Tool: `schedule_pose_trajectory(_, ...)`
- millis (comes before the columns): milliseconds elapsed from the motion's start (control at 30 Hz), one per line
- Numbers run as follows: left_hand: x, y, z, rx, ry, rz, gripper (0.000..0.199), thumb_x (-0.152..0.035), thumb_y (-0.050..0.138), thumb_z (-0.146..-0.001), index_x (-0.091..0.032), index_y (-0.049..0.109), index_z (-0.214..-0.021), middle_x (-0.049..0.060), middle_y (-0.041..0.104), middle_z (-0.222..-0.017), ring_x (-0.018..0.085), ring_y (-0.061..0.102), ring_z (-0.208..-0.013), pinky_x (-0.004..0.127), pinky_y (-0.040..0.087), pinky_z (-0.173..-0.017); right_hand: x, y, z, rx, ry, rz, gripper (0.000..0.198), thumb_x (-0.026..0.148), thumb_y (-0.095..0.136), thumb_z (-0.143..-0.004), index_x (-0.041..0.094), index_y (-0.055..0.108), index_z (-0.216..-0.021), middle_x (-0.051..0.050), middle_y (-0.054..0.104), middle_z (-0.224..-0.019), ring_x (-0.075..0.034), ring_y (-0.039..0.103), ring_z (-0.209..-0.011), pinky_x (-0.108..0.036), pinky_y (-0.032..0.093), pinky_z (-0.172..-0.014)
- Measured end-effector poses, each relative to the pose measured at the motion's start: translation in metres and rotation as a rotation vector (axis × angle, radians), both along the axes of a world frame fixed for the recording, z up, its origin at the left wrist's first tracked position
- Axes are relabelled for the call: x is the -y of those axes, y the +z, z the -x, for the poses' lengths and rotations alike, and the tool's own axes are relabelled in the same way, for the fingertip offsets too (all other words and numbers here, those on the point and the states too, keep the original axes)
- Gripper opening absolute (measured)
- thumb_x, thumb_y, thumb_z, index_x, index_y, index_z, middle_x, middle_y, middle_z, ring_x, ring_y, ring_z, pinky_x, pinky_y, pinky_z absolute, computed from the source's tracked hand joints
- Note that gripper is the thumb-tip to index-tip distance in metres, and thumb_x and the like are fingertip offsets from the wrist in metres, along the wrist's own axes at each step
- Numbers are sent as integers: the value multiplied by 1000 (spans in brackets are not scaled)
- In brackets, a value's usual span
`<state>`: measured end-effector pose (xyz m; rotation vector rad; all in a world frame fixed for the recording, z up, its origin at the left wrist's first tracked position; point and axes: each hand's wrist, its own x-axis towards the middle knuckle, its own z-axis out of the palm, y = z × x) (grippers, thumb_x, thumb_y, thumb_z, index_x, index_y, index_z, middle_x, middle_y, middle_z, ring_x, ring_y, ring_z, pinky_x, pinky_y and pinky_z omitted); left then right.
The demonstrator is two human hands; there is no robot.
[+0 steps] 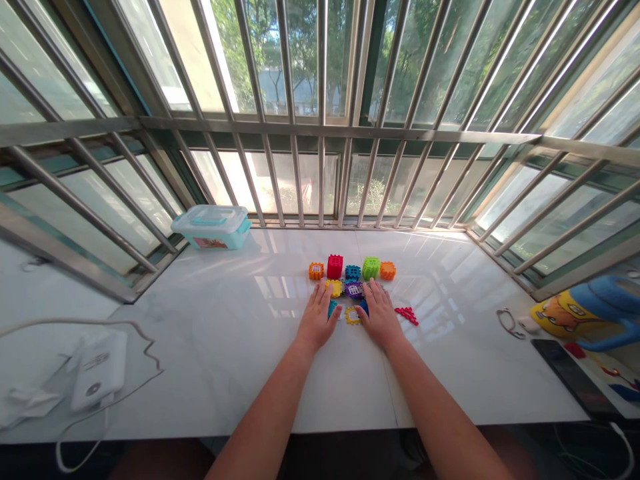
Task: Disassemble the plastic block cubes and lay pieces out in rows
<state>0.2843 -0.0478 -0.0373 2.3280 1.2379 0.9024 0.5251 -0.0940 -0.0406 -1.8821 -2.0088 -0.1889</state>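
My left hand lies flat with its fingers stretched forward, beside a yellow toothed building piece and over part of a teal one. Opposite it, my right hand rests fingers out, partly covering a dark blue piece. Between the hands are a purple piece and a flat yellow piece. Behind them stands a row of blocks: orange, red, blue, green and another orange block. A red triangular lattice piece lies right of my right hand.
A lidded teal box stands at the back left by the window bars. On the left is a white power bank with a cable. To the right are a yellow and blue bottle, a phone and a small looped strap.
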Motion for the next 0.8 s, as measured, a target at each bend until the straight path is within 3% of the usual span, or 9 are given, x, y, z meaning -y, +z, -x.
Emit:
schedule_pose_trajectory(167,2,0,-1,-57,12,-23,73,-60,37,-110,-19,33,-170,15,17,-181,34,16,-168,61,28,-133,-3,5,27,33,74,57,82,66,34,-109,21,19,-176,-10,11,-182,-35,11,-168,-63,14,-132)
schedule_pose_trajectory(300,3,-2,0,-65,64,-56,69,-58,37,-110,-19,39,-168,15,21,-180,36,14,-168,64,26,-132,-7,8,49,38,102,99,81,66,35,-108,20,26,-174,-8,9,-182,-38,7,-168,-66,12,-132)
schedule_pose_trajectory(433,5,-1,2,-17,134,-84,62,-52,36,-111,-18,47,-162,16,32,-177,36,17,-168,64,28,-132,-7,13,57,-5,141,106,72,63,37,-109,23,39,-169,-6,25,-180,-36,14,-166,-64,12,-132)
schedule_pose_trajectory(600,11,3,6,47,169,-121,48,-44,40,-111,-22,59,-148,13,49,-167,33,29,-164,60,32,-131,-2,20,52,-117,153,40,57,56,36,-111,27,58,-155,-8,55,-162,-31,37,-156,-54,21,-130)
schedule_pose_trajectory(700,22,4,8,36,172,-111,43,-43,46,-108,-23,64,-141,14,54,-160,34,38,-158,60,34,-131,-2,19,50,-177,73,-26,52,51,34,-112,25,69,-141,-11,64,-150,-29,46,-147,-47,28,-126)
schedule_pose_trajectory(800,33,8,8,11,106,-99,41,-43,49,-107,-25,65,-139,14,57,-156,34,44,-154,59,36,-130,-5,12,50,-199,-80,-107,52,51,37,-111,22,69,-139,-14,62,-149,-32,44,-147,-50,28,-126)
